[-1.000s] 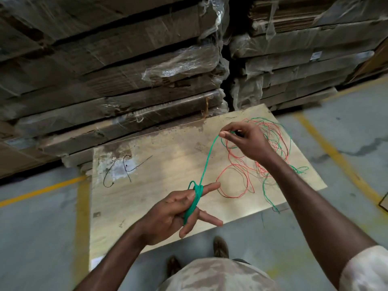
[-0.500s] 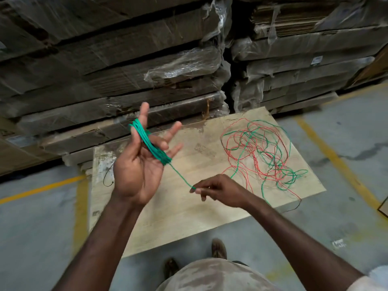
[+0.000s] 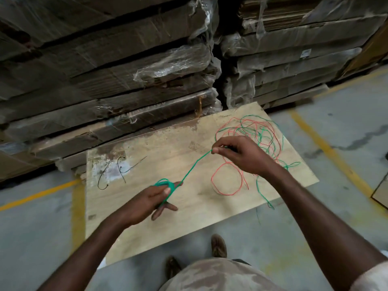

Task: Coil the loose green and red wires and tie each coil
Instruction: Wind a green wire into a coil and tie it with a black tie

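- The left hand (image 3: 147, 201) holds a small green coil (image 3: 165, 184); the loops are wound round its fingers (image 3: 165, 206), with the thumb pressing on the bundle.
- From the coil a taut length of green wire (image 3: 195, 164) runs up and to the right to the right hand (image 3: 241, 153).
- The right hand pinches that wire between thumb and forefinger, its other fingers curled in.
- Both hands are raised above a pale wooden board (image 3: 147, 143) that lies flat on the concrete floor (image 3: 37, 227).
- Under and beyond the right hand, the loose rest of the green wire lies tangled with the red wire (image 3: 226, 179) on the right part of the board.
- One red loop lies open just below the right wrist; a green tail trails off toward the board's near right edge.
- A thin black wire (image 3: 102, 179) lies in curls on the left part of the board, well apart from the tangle.
- Stacks of flat cardboard (image 3: 126, 80) wrapped in clear film rise behind the board.
- Yellow lines (image 3: 327, 148) are painted on the floor.
- The person's two shoes (image 3: 218, 245) show at the near edge of the board.
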`<state>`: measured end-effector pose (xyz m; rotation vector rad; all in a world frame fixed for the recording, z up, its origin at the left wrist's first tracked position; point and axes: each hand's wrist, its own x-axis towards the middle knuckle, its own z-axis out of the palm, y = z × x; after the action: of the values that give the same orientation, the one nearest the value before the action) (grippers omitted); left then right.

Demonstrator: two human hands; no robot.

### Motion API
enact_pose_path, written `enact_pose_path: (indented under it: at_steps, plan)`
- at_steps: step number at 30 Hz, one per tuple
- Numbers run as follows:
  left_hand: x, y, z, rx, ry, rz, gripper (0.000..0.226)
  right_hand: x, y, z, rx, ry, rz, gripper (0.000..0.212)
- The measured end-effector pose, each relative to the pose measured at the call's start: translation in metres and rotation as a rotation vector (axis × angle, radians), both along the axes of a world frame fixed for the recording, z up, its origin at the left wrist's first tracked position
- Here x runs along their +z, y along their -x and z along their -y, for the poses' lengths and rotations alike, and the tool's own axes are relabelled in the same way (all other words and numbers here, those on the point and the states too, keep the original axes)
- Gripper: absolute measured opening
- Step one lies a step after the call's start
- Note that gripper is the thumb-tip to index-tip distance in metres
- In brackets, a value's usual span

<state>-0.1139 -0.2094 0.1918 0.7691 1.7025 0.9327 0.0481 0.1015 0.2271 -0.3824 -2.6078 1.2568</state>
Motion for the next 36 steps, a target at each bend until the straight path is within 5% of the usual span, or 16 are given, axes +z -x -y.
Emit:
enact_pose_path:
  at_steps: [3,8,13,25,32,36]
  plan:
    - [0.011,-0.031,-0.005,0.002,-0.111,0.271,0.062,-0.001,0.012,-0.01,-0.076,0.032,-0.092,0.017]
    - [0.04,-0.059,-0.012,0.026,-0.337,0.58,0.053,-0.009,0.028,-0.005,-0.102,0.105,-0.113,0.017]
    - [0.058,-0.067,-0.016,0.007,-0.493,0.712,0.054,-0.013,0.034,0.009,-0.063,0.193,-0.079,0.018]
    - [0.112,0.006,-0.061,0.515,-0.87,0.486,0.055,-0.036,0.001,0.078,0.275,0.253,0.213,0.028]
    - [0.036,0.05,-0.075,0.53,-0.545,-0.014,0.052,0.013,-0.003,0.071,0.369,0.165,0.197,0.017]
    - [0.014,0.031,-0.056,0.354,-0.331,0.033,0.047,0.044,0.001,0.038,0.246,0.102,0.065,0.012]
